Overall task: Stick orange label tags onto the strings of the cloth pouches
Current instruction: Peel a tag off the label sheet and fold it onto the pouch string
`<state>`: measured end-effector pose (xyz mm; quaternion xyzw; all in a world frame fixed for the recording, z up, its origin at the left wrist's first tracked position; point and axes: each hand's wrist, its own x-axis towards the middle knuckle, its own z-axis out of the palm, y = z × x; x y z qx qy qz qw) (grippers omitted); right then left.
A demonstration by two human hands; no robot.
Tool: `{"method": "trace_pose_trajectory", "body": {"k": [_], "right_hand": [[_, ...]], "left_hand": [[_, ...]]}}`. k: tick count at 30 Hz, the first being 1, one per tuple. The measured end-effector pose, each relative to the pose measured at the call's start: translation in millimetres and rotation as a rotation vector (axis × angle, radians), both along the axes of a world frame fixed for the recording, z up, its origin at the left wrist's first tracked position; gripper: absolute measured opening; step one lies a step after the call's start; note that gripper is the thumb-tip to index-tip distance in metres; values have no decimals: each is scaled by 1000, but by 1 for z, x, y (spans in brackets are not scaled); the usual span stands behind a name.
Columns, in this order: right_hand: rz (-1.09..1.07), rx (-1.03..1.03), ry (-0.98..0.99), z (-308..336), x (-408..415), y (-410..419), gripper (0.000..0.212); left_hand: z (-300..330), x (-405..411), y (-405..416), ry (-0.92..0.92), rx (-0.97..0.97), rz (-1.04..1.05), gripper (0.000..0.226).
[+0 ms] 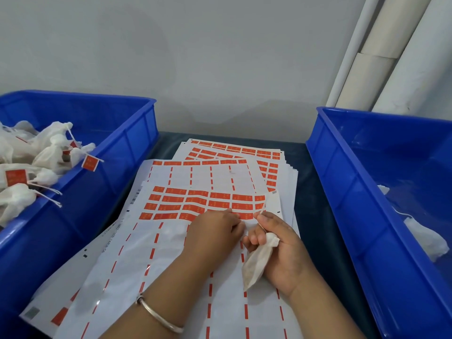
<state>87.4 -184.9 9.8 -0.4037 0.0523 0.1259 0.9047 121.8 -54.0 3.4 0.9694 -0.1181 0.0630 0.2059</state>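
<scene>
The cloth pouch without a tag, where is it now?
In the head view it lies in the right hand, low and right of centre, the cloth pouch hanging over the label sheet beside the left hand.

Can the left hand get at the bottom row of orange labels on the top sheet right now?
Probably yes. The left hand already has its fingertips at the bottom row of orange labels, nothing covers that row, and the right hand, gripping a cloth pouch, sits off to the side.

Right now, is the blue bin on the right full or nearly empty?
Nearly empty: the right bin shows mostly bare blue floor, with only a few white pouches visible against its far side.
</scene>
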Motion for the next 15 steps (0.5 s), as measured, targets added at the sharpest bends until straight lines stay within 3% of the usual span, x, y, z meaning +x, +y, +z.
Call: {"method": "trace_pose_trajectory", "body": {"k": [4,15], "right_hand": [[4,-11,-1,-1,0,0,42],[-14,8,-3,2,-1,3,24]], "left_hand": [[0,0,0,-7,-20,21,30],[-4,4,-2,-44,-173,94,22]]}}
